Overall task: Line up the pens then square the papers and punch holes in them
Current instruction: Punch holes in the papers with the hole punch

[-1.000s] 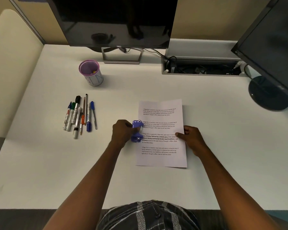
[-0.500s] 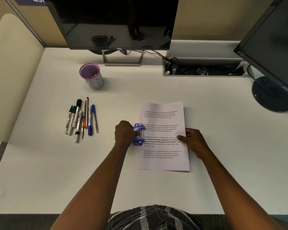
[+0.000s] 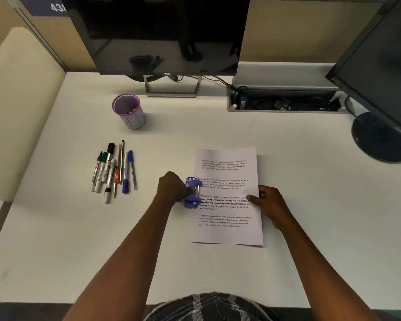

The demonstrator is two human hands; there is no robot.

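Note:
A stack of printed papers (image 3: 227,232) lies on the white desk (image 3: 56,239), right of centre. A purple hole punch (image 3: 192,192) sits over the stack's left edge at mid height. My left hand (image 3: 170,189) is closed around the punch from the left. My right hand (image 3: 267,201) rests on the papers' right edge, thumb flat on the sheet. Several pens and markers (image 3: 112,171) lie side by side in a rough row to the left, pointing away from me.
A purple-rimmed pen cup (image 3: 130,112) stands behind the pens. A monitor (image 3: 162,33) on a metal stand is at the back centre, a second monitor (image 3: 380,72) with a round base at the right. An open cable tray (image 3: 285,103) runs along the back.
The hands, punch and papers keep the same arrangement. Only the camera has tilted slightly, so everything sits a little lower in the frame.

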